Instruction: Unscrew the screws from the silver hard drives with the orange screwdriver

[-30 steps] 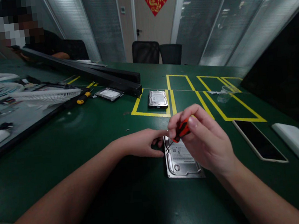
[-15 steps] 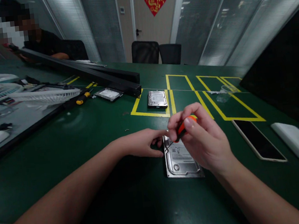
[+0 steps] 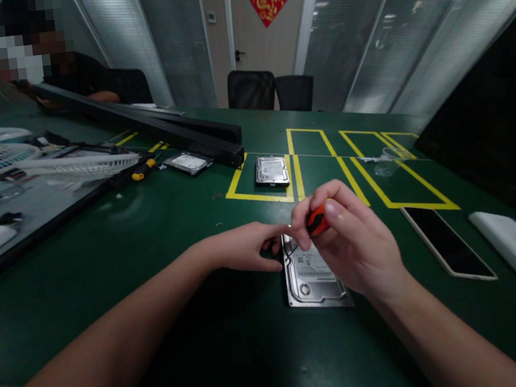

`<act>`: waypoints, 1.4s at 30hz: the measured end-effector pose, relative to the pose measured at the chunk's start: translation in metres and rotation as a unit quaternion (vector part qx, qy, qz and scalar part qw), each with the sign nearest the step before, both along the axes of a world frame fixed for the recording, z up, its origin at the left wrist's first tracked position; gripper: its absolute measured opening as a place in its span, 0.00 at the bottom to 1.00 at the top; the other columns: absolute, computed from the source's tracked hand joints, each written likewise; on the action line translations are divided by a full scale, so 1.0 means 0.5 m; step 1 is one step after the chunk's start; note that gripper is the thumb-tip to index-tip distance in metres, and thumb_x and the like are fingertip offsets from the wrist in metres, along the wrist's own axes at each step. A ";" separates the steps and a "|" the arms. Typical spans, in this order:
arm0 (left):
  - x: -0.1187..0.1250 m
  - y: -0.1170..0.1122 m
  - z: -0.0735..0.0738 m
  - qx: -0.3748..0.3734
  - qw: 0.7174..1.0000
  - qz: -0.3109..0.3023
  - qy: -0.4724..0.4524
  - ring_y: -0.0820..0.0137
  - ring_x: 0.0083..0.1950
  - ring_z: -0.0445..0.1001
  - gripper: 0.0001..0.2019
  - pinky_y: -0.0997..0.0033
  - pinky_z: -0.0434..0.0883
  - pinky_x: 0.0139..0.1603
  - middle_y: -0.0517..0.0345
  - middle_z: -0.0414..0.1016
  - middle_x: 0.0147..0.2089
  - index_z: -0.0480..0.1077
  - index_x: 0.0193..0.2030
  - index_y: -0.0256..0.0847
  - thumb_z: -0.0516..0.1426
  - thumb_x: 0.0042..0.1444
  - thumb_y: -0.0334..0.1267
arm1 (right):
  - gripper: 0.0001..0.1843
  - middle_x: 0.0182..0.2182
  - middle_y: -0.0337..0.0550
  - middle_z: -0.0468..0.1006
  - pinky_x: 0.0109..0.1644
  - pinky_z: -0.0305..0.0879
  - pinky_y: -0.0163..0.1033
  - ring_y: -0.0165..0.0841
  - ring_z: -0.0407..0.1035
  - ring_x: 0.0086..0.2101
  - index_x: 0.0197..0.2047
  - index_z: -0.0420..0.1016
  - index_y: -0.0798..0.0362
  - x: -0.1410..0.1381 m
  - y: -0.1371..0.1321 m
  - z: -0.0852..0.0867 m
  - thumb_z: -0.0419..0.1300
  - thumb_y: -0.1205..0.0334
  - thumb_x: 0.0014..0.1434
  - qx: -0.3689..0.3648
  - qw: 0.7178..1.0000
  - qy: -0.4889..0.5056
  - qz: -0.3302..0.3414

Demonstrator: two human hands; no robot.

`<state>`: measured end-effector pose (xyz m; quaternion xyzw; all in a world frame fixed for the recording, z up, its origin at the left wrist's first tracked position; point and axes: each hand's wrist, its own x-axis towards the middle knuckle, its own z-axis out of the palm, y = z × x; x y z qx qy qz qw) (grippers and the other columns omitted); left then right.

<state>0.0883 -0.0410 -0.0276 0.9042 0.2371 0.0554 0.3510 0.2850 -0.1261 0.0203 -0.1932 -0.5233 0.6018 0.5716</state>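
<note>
Hard drive (image 3: 312, 277), silver with a white label, lies flat on the green table (image 3: 152, 243) near the person, just in front of both hands. From the head camera, its long axis runs near to far, with a slight lean: the far short edge sits under the fingers and the near short edge faces the person.

Left hand (image 3: 245, 247) rests on the table with its fingers curled against the drive's far left corner, bracing it rather than clasping it. Right hand (image 3: 352, 245) is closed around an orange screwdriver (image 3: 317, 221), pinched between thumb and fingers; the thin shaft slants down and left toward that same far left corner, though the tip is too small to see seated.

By my reading, a screw at that corner is being worked. The lid looks to be still on, and no loosened screws can be made out beside the drive, so most of the job seems to remain.

Farther off, a second drive (image 3: 271, 171) lies inside a yellow-taped box, a third (image 3: 188, 162) beside a long black bar (image 3: 176, 131), and a phone (image 3: 447, 243) to the right. Another person sits at the far left.
</note>
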 end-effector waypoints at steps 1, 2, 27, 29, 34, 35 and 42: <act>0.000 0.000 -0.001 0.000 1.000 0.000 -0.002 0.68 0.40 0.71 0.25 0.70 0.65 0.39 0.59 0.74 0.42 0.68 0.63 0.44 0.66 0.59 0.40 | 0.03 0.35 0.41 0.80 0.38 0.65 0.39 0.31 0.68 0.29 0.44 0.74 0.49 0.000 0.000 0.000 0.61 0.59 0.71 0.002 1.000 -0.001 0.001; 0.000 0.000 -0.002 0.000 1.000 0.000 -0.002 0.68 0.40 0.72 0.25 0.70 0.65 0.40 0.59 0.74 0.42 0.68 0.63 0.44 0.66 0.59 0.40 | 0.05 0.34 0.40 0.80 0.38 0.64 0.39 0.30 0.67 0.28 0.45 0.75 0.49 0.001 0.000 -0.001 0.60 0.58 0.71 0.006 1.000 -0.002 0.003; 0.000 -0.003 0.006 -0.011 1.000 0.001 -0.009 0.69 0.37 0.71 0.26 0.71 0.64 0.38 0.60 0.74 0.40 0.69 0.64 0.44 0.66 0.59 0.38 | 0.07 0.38 0.39 0.81 0.37 0.66 0.38 0.29 0.71 0.30 0.43 0.71 0.47 0.003 0.000 -0.008 0.67 0.61 0.68 0.013 1.000 -0.018 -0.001; -0.001 -0.003 0.005 -0.010 1.000 -0.001 -0.006 0.68 0.39 0.71 0.26 0.71 0.64 0.38 0.60 0.73 0.40 0.69 0.64 0.44 0.66 0.59 0.39 | 0.06 0.36 0.39 0.80 0.35 0.63 0.38 0.28 0.66 0.27 0.45 0.73 0.49 0.002 0.000 -0.005 0.63 0.56 0.70 0.011 1.000 -0.018 -0.005; -0.003 -0.003 0.006 -0.011 1.000 -0.001 -0.005 0.68 0.40 0.71 0.26 0.70 0.65 0.39 0.57 0.75 0.44 0.68 0.64 0.44 0.66 0.60 0.40 | 0.20 0.30 0.44 0.77 0.41 0.68 0.42 0.33 0.69 0.31 0.42 0.80 0.55 0.004 0.002 0.000 0.52 0.51 0.75 0.007 1.000 -0.015 0.000; -0.002 -0.003 0.006 -0.012 1.000 0.000 -0.006 0.68 0.39 0.71 0.26 0.70 0.65 0.39 0.58 0.75 0.44 0.68 0.64 0.44 0.66 0.60 0.40 | 0.17 0.32 0.44 0.78 0.42 0.68 0.42 0.34 0.70 0.32 0.41 0.79 0.54 0.003 0.002 0.000 0.55 0.53 0.74 0.009 1.000 -0.019 -0.001; 0.000 -0.004 0.008 -0.013 1.000 0.004 -0.005 0.68 0.39 0.71 0.22 0.70 0.65 0.38 0.59 0.74 0.41 0.71 0.59 0.42 0.66 0.59 0.40 | 0.10 0.35 0.40 0.79 0.35 0.64 0.40 0.30 0.65 0.27 0.44 0.73 0.48 0.000 -0.002 -0.001 0.62 0.51 0.71 0.002 1.000 -0.028 -0.006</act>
